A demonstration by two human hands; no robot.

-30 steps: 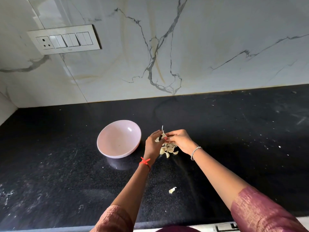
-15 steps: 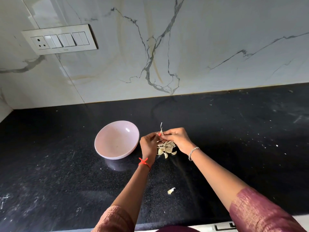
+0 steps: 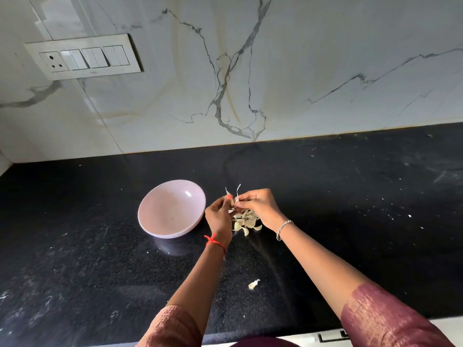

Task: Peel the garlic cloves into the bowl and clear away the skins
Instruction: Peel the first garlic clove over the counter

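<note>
- Since the earlier frames a second of the skin strips [image 3: 238, 189] has lifted from the garlic clove [image 3: 232, 202]. Two now stand up side by side; both hands remain between bowl and pile.
- Nearest, a stray piece [image 3: 253, 284] lies alone on the dark surface [image 3: 350, 221], between the forearms. Skin or clove fragment: cannot be told.
- Beyond it, the pile of cloves [image 3: 246, 222] rests on the surface, just below and partly hidden by the right hand [image 3: 260, 209].
- Left hand [image 3: 219, 216]: fingers [image 3: 226, 199] curled, pinching the clove from the left. Right hand: fingers [image 3: 244, 197] narrow, pinching it from the right, at the base of the strips.
- The clove is held clear of the surface, above the pile's far edge. Its long axis appears to run away from the person, strips at the far end, but the fingers cover most of it.
- Governing relation: the bowl [image 3: 170, 234] stands to the left of the clove, just beside the left hand, which is the nearer hand for the drop.
- No peeled clove shows in the bowl; the task is judged early.
- Farthest, a marble wall [image 3: 325, 58] with a switch plate [image 3: 85, 56].
</note>
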